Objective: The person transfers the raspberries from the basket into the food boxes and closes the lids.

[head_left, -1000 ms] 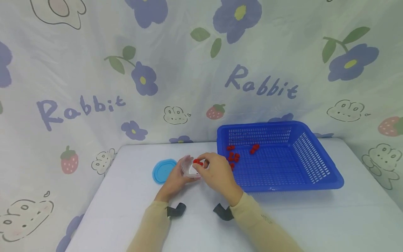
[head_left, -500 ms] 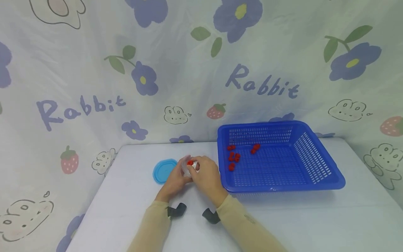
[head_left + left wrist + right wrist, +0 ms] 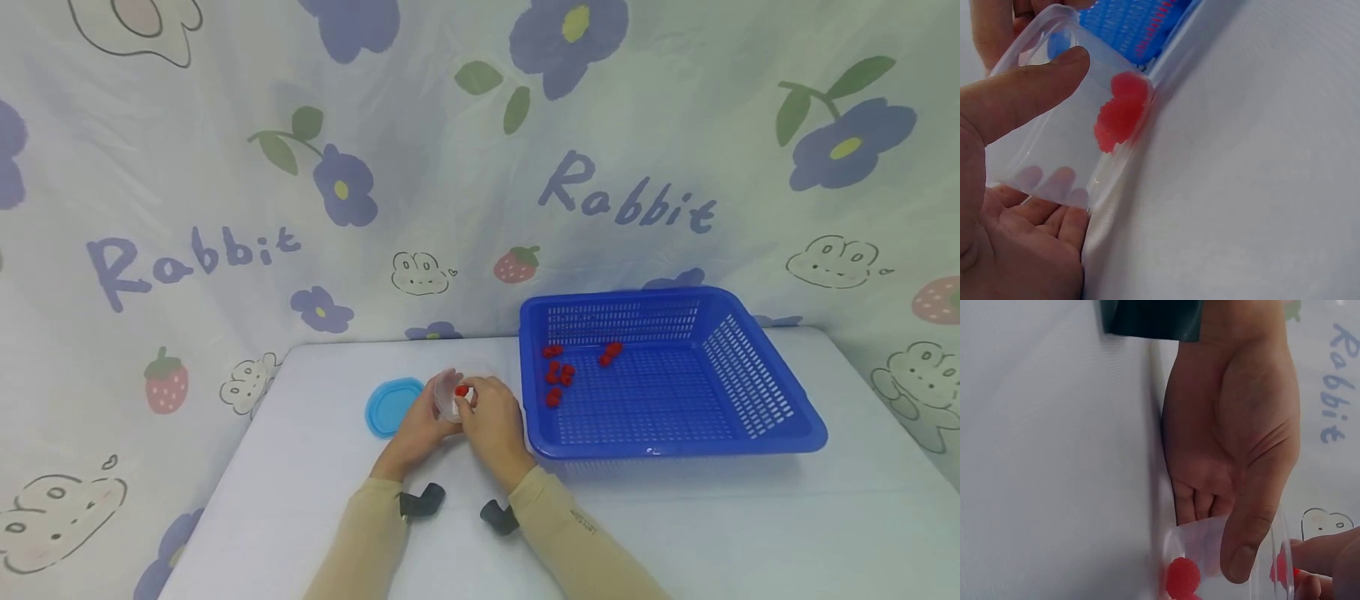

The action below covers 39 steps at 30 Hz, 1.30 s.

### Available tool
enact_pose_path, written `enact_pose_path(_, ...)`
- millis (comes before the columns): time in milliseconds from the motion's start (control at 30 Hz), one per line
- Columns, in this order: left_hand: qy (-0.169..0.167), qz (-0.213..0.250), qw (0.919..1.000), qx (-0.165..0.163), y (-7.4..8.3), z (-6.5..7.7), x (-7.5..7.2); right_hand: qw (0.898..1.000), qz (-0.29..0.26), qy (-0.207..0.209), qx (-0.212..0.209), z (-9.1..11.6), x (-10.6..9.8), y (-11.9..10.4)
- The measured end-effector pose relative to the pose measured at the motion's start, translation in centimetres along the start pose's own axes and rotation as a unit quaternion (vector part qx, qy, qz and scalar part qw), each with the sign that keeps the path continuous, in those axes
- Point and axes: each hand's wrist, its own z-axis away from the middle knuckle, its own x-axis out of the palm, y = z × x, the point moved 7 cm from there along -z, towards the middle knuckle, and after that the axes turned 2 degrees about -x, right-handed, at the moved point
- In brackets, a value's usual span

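My left hand (image 3: 416, 433) holds a clear plastic cup (image 3: 444, 405) tilted just above the white table; its thumb (image 3: 1054, 78) lies along the outside and the fingers support it from below. In the left wrist view, bumpy red raspberry-like pieces (image 3: 1124, 115) show through the cup at its bottom end. At the cup's mouth, my right hand (image 3: 497, 425) pinches a red raspberry-like piece (image 3: 462, 390) between thumb and fingertips. The right wrist view shows that piece (image 3: 1280, 570) by the rim. Part of the cup is hidden behind the right hand.
A blue slotted basket (image 3: 675, 442) stands on the right, with several red pieces (image 3: 558, 375) near its left side. Left of the cup lies a light blue lid (image 3: 393, 407). A patterned curtain (image 3: 450, 167) hangs behind the white table (image 3: 292, 467).
My right hand has moved left and reached the cup's mouth. A second ago more red showed at its fingertips; now a single small piece is visible there. The left hand stays in place.
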Motion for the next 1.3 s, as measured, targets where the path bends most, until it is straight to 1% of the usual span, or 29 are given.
enact_pose_path(200, -0.016, 0.001, 0.9999, 0.004, 2.8, 1.0, -0.1, 1.0, 0.02, 0.005, -0.007, -0.1, 0.1, 0.1)
enact_pose_path(267, -0.017, 0.008, 0.9998, 0.003, 3.0, 1.1, -0.1, 1.0, 0.021, 0.006, -0.006, -0.1, 0.2, 0.2)
enact_pose_path(300, -0.015, 0.01, 0.9998, 0.003, 2.6, 0.9, -0.1, 1.0, 0.019, 0.007, -0.006, -0.1, 0.2, 0.2)
enact_pose_path(400, -0.015, 0.021, 0.9996, 0.005, 2.3, 0.9, -0.1, 1.0, 0.014, 0.011, -0.01, 0.0, 0.2, 0.2)
enact_pose_path(500, -0.014, 0.017, 0.9997, 0.007, 2.1, 0.9, -0.1, 1.0, 0.006, 0.015, -0.014, 0.1, 0.3, 0.2)
enact_pose_path(533, -0.016, 0.013, 0.9998, 0.008, 2.5, 1.0, -0.1, 1.0, 0.004, 0.015, -0.014, 0.1, 0.2, 0.2)
enact_pose_path(633, -0.018, 0.001, 0.9998, 0.008, 2.8, 1.1, -0.1, 1.0, -0.007, 0.014, -0.012, 0.2, 0.0, -0.1)
enact_pose_path(700, -0.019, 0.002, 0.9998, 0.006, 2.9, 1.1, -0.1, 1.0, -0.014, 0.012, -0.011, 0.2, -0.3, -0.5)
enact_pose_path(867, -0.018, 0.006, 0.9998, 0.005, 2.6, 0.9, -0.2, 0.999, -0.025, -0.002, -0.02, 0.3, -1.2, -1.8)
enact_pose_path(1033, -0.011, 0.016, 0.9997, 0.012, 0.6, 0.1, -0.1, 0.999, -0.029, -0.002, -0.043, 0.1, -2.5, -3.0)
enact_pose_path(1133, -0.007, 0.01, 0.9998, 0.018, -0.4, -0.3, -0.1, 0.998, -0.041, -0.006, -0.045, -0.1, -3.5, -3.6)
enact_pose_path(1233, -0.008, 0.011, 0.9994, 0.032, -0.6, -0.3, -0.1, 0.998, -0.05, -0.017, -0.042, -0.4, -4.5, -4.1)
enact_pose_path(1300, -0.007, 0.01, 0.9996, 0.027, -0.7, -0.3, 0.0, 0.997, -0.054, -0.025, -0.041, -0.5, -5.2, -4.4)
